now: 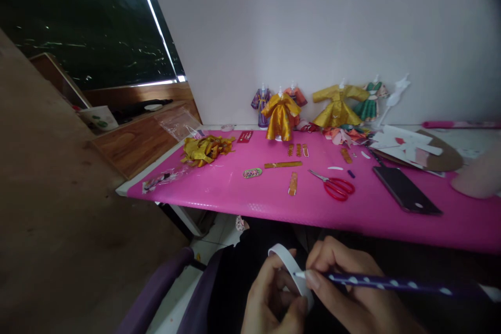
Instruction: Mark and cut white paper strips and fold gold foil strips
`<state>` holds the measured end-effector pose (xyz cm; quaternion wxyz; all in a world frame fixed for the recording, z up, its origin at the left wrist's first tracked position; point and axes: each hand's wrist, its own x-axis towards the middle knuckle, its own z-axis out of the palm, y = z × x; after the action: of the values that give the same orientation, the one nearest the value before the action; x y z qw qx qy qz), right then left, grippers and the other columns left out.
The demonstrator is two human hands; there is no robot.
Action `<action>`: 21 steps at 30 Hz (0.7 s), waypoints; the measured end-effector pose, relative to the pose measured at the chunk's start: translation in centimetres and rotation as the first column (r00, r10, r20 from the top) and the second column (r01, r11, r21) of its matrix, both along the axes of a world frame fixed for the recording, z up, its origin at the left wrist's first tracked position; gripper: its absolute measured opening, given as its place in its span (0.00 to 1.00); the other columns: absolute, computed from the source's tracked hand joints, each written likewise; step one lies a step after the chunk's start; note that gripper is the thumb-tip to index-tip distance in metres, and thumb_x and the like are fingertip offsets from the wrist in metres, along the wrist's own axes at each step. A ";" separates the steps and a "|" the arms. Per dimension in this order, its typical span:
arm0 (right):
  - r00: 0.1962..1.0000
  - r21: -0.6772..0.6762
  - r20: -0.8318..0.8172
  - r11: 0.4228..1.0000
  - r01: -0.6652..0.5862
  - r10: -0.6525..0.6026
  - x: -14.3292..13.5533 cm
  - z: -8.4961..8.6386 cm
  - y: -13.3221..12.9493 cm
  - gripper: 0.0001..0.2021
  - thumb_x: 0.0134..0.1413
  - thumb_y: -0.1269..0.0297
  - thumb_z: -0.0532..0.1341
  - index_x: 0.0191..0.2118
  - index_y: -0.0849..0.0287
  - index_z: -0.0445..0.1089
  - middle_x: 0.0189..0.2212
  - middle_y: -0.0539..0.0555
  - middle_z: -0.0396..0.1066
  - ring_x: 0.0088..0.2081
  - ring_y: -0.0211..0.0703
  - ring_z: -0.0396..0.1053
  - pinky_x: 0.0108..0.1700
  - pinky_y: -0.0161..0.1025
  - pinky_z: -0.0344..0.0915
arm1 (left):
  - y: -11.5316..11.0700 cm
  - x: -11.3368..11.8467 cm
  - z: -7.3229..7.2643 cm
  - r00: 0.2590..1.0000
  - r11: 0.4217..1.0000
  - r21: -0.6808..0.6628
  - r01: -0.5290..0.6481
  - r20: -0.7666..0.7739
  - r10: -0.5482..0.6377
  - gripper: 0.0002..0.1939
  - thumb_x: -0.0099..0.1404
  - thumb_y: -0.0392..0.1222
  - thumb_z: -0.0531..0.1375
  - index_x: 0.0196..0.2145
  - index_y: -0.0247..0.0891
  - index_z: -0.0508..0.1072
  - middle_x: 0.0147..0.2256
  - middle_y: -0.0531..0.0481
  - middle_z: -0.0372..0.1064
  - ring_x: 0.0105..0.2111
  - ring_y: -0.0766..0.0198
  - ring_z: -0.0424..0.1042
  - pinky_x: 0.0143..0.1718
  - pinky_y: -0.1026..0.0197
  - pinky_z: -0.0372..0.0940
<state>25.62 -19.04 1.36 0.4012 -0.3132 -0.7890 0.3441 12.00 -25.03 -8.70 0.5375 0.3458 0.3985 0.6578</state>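
Note:
Low in the view, my left hand (270,300) is closed on a curved white strip (287,261), which bends over the fingers above my lap. My right hand (344,282) pinches a dark purple pen with pale spots (391,283). The pen's light tip meets or nearly meets the outer face of the strip; I cannot tell whether it touches. Beyond my hands, on the pink table cover (235,193), lie red-handled scissors (336,187), a gold fabric strip (283,165), a small gold piece (293,183) and a patterned oval clip-like piece (252,173).
Several small dressed doll forms, one in a gold gown (280,115), stand along the wall. A heap of gold scraps (205,150) lies at the left. Toward the right are a black phone-like slab (405,188) and white paper pieces (407,143). A purple chair armrest (156,289) is beside me.

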 end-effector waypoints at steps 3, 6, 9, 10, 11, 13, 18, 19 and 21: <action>1.000 -0.013 0.021 1.000 0.007 -0.006 0.0 -0.1 0.0 0.08 0.61 0.68 0.55 0.30 0.53 0.63 0.23 0.45 0.68 0.24 0.37 0.70 0.27 0.30 0.67 | 0.0 0.0 0.1 1.000 1.000 -0.014 0.005 -0.006 -0.005 0.24 0.55 0.45 0.70 0.50 0.46 0.74 0.30 0.52 0.69 0.26 0.67 0.64 0.27 0.65 0.59; 1.000 -0.027 0.022 1.000 -0.005 0.005 0.1 -0.2 -0.1 0.08 0.61 0.68 0.55 0.29 0.53 0.63 0.23 0.45 0.68 0.24 0.37 0.70 0.27 0.30 0.67 | -0.1 -0.1 0.0 1.000 1.000 -0.005 -0.009 -0.022 0.009 0.25 0.55 0.47 0.70 0.50 0.45 0.74 0.31 0.52 0.69 0.26 0.66 0.64 0.28 0.64 0.60; 1.000 -0.048 0.025 0.999 0.019 -0.018 0.2 -0.3 -0.2 0.08 0.62 0.67 0.55 0.30 0.53 0.63 0.23 0.45 0.67 0.24 0.37 0.69 0.27 0.31 0.68 | -0.2 -0.1 0.0 0.999 1.000 -0.006 0.011 -0.033 -0.011 0.26 0.55 0.49 0.69 0.51 0.44 0.74 0.31 0.51 0.69 0.27 0.65 0.64 0.28 0.64 0.60; 1.000 -0.046 0.023 0.999 0.020 -0.018 0.2 -0.4 -0.2 0.08 0.62 0.66 0.55 0.30 0.53 0.63 0.23 0.45 0.67 0.25 0.37 0.69 0.27 0.31 0.68 | -0.2 -0.1 0.0 0.999 1.000 -0.011 0.012 -0.035 -0.012 0.26 0.55 0.49 0.69 0.51 0.44 0.74 0.31 0.51 0.69 0.27 0.65 0.64 0.28 0.64 0.60; 1.000 -0.043 0.019 0.999 0.017 -0.016 0.1 -0.5 -0.2 0.08 0.62 0.66 0.55 0.30 0.53 0.63 0.23 0.45 0.67 0.25 0.37 0.69 0.27 0.31 0.68 | -0.2 -0.1 0.0 0.999 1.000 -0.014 0.011 -0.036 -0.012 0.26 0.55 0.49 0.69 0.51 0.43 0.74 0.31 0.51 0.69 0.27 0.65 0.64 0.28 0.64 0.59; 1.000 -0.038 0.008 0.999 0.007 -0.007 0.1 -0.6 -0.1 0.08 0.62 0.66 0.54 0.30 0.53 0.63 0.23 0.45 0.67 0.24 0.37 0.69 0.27 0.31 0.67 | -0.2 -0.2 0.1 0.999 1.000 -0.012 0.013 -0.037 -0.014 0.25 0.55 0.49 0.69 0.50 0.43 0.75 0.30 0.51 0.68 0.27 0.65 0.64 0.28 0.64 0.59; 1.000 -0.034 -0.001 0.999 -0.002 0.002 0.0 -0.6 0.1 0.08 0.61 0.67 0.55 0.29 0.53 0.62 0.23 0.44 0.66 0.24 0.36 0.68 0.27 0.30 0.67 | -0.1 0.0 0.6 0.999 1.000 -0.008 0.022 -0.039 -0.022 0.23 0.55 0.43 0.69 0.49 0.43 0.75 0.30 0.52 0.67 0.26 0.66 0.62 0.27 0.64 0.57; 1.000 -0.034 0.003 0.999 -0.005 0.005 0.0 -0.6 0.2 0.08 0.61 0.67 0.55 0.29 0.53 0.62 0.22 0.44 0.66 0.23 0.36 0.68 0.27 0.30 0.67 | -0.1 0.0 0.7 0.999 1.000 -0.015 0.015 -0.042 -0.016 0.23 0.55 0.42 0.69 0.49 0.43 0.75 0.29 0.53 0.66 0.26 0.67 0.62 0.26 0.64 0.57; 1.000 -0.031 0.008 0.999 -0.005 0.005 0.1 -0.5 0.2 0.09 0.61 0.67 0.55 0.29 0.53 0.62 0.22 0.44 0.67 0.23 0.36 0.68 0.26 0.30 0.67 | -0.1 0.0 0.9 0.998 1.000 -0.023 0.014 -0.055 -0.015 0.23 0.55 0.38 0.68 0.50 0.43 0.75 0.29 0.53 0.66 0.25 0.67 0.62 0.26 0.65 0.57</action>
<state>25.74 -18.81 0.89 0.3922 -0.3189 -0.7859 0.3561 12.02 -25.10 -7.83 0.5350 0.3606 0.4182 0.6394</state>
